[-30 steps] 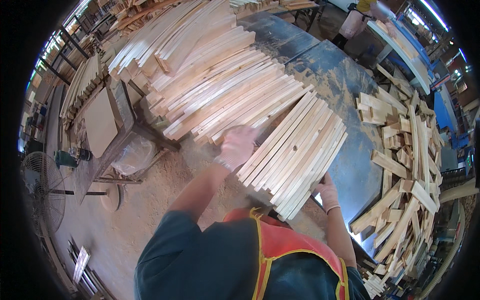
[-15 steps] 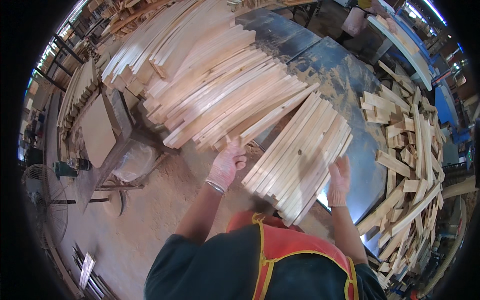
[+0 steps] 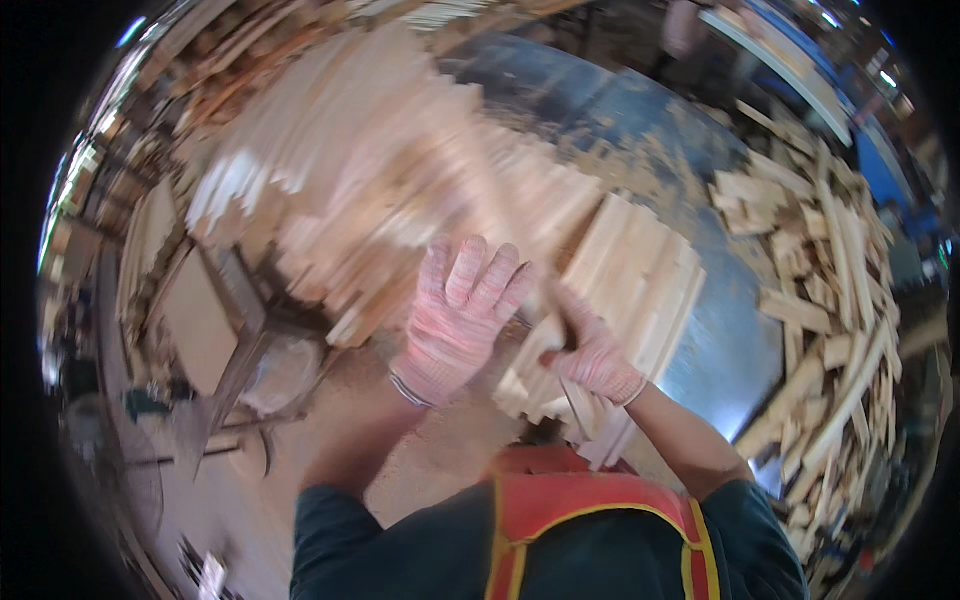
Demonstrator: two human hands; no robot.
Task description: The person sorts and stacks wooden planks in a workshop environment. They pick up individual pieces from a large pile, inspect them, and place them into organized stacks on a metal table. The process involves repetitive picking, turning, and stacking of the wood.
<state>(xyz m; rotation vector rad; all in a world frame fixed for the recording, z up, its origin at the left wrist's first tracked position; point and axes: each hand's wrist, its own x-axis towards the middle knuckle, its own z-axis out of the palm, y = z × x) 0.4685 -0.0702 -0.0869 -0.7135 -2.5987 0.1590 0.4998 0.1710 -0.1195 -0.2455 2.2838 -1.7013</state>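
My left hand (image 3: 460,325), in a pinkish work glove, is raised palm down with its fingers spread, and nothing is in it. My gloved right hand (image 3: 600,365) is closed around a pale wooden strip (image 3: 544,336), thumb on one side and fingers on the other. Motion blurs the strip's far part. Beneath and beyond the right hand lies a smaller stack of strips (image 3: 650,270), side by side. A larger batch of wooden strips (image 3: 350,190), smeared by motion, spreads out beyond my left hand.
The dark metal tabletop (image 3: 725,330) is dusted with sawdust. A heap of offcuts (image 3: 835,270) rises along the right. At left stand a brown board (image 3: 198,320) and a plastic-wrapped bundle (image 3: 285,375). Shelved timber (image 3: 240,60) fills the far left.
My left hand has left the strip ends and lifted, fingers spreading. My right hand has come from the small stack's right side to its left and taken hold of a strip.
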